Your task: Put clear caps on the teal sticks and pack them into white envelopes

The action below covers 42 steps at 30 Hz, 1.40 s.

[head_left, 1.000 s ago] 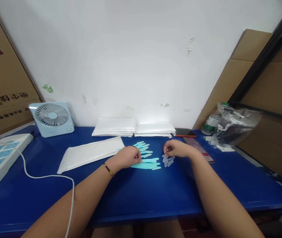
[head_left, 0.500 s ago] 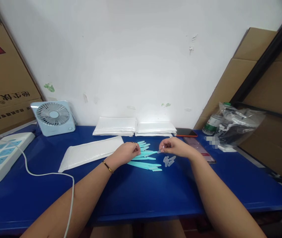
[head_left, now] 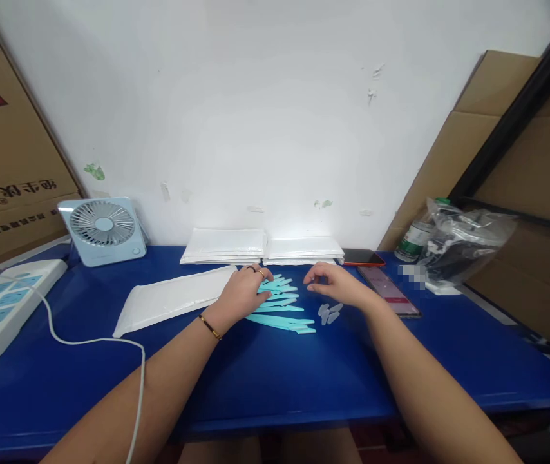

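Fingers of the left hand (head_left: 242, 290) spread over the fanned turquoise sticks (head_left: 277, 319), grip unclear; those of the right hand (head_left: 331, 283) are loosely parted, seemingly empty. Best to steady one stick without dragging its neighbours. Stick tips point toward the right fingers; small clear pieces (head_left: 333, 318) lie just beside that hand.

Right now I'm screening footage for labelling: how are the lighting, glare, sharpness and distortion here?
In the head view, the white wall is brightest around its middle, dimming toward the upper right corner; in that view, highlights glint on the clear plastic bag; there too, fine detail on the turquoise razor-like sticks looks soft, and the left cardboard box leans, likely from wide-angle stretch.
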Tool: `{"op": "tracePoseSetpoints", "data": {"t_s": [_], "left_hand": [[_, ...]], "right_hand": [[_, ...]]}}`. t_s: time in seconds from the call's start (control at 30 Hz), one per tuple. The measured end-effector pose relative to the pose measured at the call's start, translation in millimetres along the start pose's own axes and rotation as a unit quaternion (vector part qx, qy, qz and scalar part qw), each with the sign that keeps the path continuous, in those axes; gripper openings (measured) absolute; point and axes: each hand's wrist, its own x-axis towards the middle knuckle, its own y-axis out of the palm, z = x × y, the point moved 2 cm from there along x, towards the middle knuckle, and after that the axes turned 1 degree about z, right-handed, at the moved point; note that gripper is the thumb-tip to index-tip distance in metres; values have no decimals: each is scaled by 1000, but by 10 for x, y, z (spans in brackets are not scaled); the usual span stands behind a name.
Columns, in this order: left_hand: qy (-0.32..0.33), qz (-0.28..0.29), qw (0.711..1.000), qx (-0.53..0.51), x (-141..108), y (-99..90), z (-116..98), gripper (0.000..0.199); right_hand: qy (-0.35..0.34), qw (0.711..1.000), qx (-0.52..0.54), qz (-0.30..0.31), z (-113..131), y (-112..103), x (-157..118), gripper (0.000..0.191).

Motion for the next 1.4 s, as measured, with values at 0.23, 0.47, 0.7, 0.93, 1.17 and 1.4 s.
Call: {"op": "tracePoseSetpoints", "data": {"t_s": [0.23, 0.47, 0.7, 0.93, 1.17, 1.4], "left_hand": [[14, 103, 994, 14, -35, 61, -87, 14], [-10, 98, 995, -17, -40, 81, -64, 11], [-75, 60, 985, -145, -13, 65, 61, 24], [-76, 54, 979, -181, 3, 86, 103, 27], [-71, 54, 981, -170, 26, 90, 121, 24], [-63, 51, 982, -168, 29, 109, 125, 26]], "right_hand": [[29, 987, -42, 152, -141, -110, -131, 15], [61, 990, 23, 123, -103, -12, -71, 15], [50, 940, 329, -72, 1, -10, 17, 23], [74, 908, 402, -87, 44, 127, 70, 29], [71, 909, 403, -76, 53, 134, 63, 28], [73, 916, 391, -62, 111, 169, 63, 27]]}}
